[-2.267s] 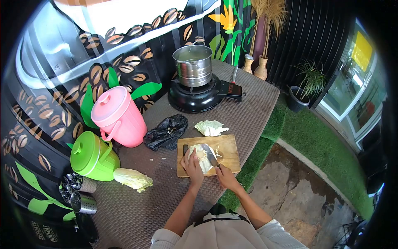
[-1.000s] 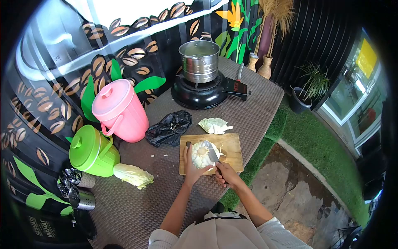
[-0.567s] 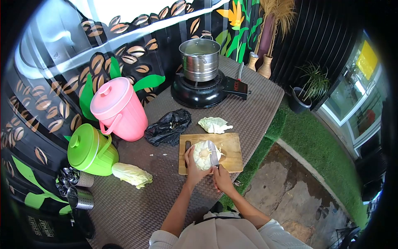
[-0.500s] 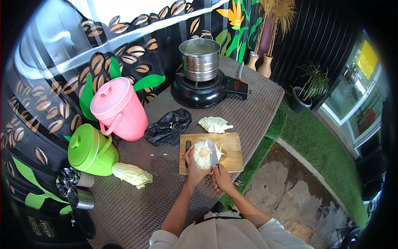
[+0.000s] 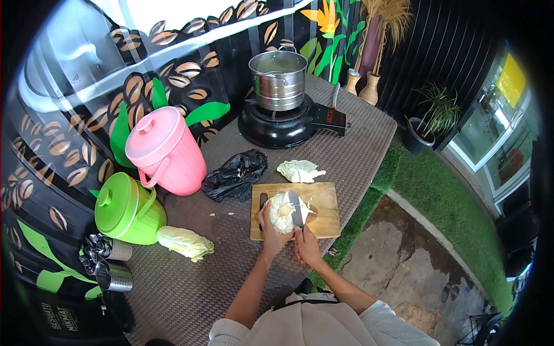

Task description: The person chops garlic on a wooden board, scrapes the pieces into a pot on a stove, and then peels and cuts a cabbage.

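A pale cabbage [image 5: 281, 213] sits on a wooden cutting board [image 5: 326, 209], its cut stem end facing up. My left hand [image 5: 273, 233] is closed around its near left side. The handle of a knife [image 5: 296, 206] is in my right hand [image 5: 308, 247], and the broad blade lies against the cabbage's right side. Thin shreds of cabbage show just right of the blade. Just beyond the board rests a loose cabbage leaf [image 5: 300, 171], and a longer pale leafy piece [image 5: 186, 243] lies farther left on the table.
A steel pot [image 5: 278, 86] stands on a black portable stove [image 5: 277, 130] at the back. Left of the board are a crumpled black plastic bag [image 5: 235, 175], a pink lidded bucket [image 5: 173, 155] and a green one [image 5: 130, 213]. Metal utensil holders [image 5: 115, 277] stand at the left edge.
The blade has shifted slightly against the cabbage, with my right hand moving a little away from me. My left hand keeps its hold. The view has shifted slightly.
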Motion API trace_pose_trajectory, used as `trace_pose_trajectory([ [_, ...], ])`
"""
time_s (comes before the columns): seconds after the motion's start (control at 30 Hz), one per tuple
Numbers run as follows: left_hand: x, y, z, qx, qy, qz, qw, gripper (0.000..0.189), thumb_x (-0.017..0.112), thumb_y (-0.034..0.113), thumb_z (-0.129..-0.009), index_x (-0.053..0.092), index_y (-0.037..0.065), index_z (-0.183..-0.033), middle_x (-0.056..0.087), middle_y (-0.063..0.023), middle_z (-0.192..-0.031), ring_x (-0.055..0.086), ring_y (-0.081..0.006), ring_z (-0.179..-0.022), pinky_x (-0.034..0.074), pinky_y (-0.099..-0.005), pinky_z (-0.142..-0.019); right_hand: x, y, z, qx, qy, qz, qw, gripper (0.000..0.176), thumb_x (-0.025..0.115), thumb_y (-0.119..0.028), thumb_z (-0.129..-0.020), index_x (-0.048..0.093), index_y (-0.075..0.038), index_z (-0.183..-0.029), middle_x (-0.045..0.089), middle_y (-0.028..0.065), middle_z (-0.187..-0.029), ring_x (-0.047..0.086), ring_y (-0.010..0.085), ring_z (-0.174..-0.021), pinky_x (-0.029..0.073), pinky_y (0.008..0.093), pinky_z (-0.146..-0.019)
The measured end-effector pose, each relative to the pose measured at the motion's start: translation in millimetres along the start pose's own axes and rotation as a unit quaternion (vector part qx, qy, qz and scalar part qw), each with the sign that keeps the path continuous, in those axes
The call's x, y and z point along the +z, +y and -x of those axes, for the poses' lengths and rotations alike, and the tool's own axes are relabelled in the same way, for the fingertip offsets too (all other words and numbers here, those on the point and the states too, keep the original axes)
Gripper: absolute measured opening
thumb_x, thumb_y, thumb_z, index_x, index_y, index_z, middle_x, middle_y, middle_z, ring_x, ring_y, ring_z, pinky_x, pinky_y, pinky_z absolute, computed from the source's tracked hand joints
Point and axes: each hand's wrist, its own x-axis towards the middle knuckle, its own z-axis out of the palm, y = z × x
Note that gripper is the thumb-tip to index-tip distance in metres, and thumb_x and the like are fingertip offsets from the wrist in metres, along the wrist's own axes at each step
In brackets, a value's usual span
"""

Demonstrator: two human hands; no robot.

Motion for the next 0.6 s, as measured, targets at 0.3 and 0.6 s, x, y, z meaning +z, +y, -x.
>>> trace_pose_trajectory([
  [0.3, 2.3, 0.0, -7.7, -0.003, 0.009, 0.005, 1.000, 0.115, 0.094, 0.013, -0.051, 0.027, 0.006, -0.144, 0.033, -0.0168, -0.134, 0.039, -0.0346, -0.127, 0.040, -0.0436, -0.106, -7.4, 33.4, -16.8, -0.192, 0.095, 0.186, 0.959, 0.029, 0.043, -0.025, -0.103, 0.046, 0.002, -0.095, 0.053, 0.0200, -0.056, 0.057, 0.0345, -0.046, 0.044, 0.0437, -0.048],
  [0.6, -3.4, 1.0, -9.1, -0.024, -0.027, 0.032, 0.999, 0.122, 0.096, 0.022, -0.051, 0.023, 0.006, -0.146, 0.030, -0.0169, -0.135, 0.038, -0.0335, -0.128, 0.036, -0.0438, -0.109, -47.1, 7.6, -25.9, -0.117, -0.067, 0.167, 0.977, 0.028, 0.043, -0.024, -0.103, 0.046, 0.003, -0.102, 0.057, 0.0195, -0.060, 0.056, 0.0305, -0.045, 0.045, 0.0401, -0.044],
])
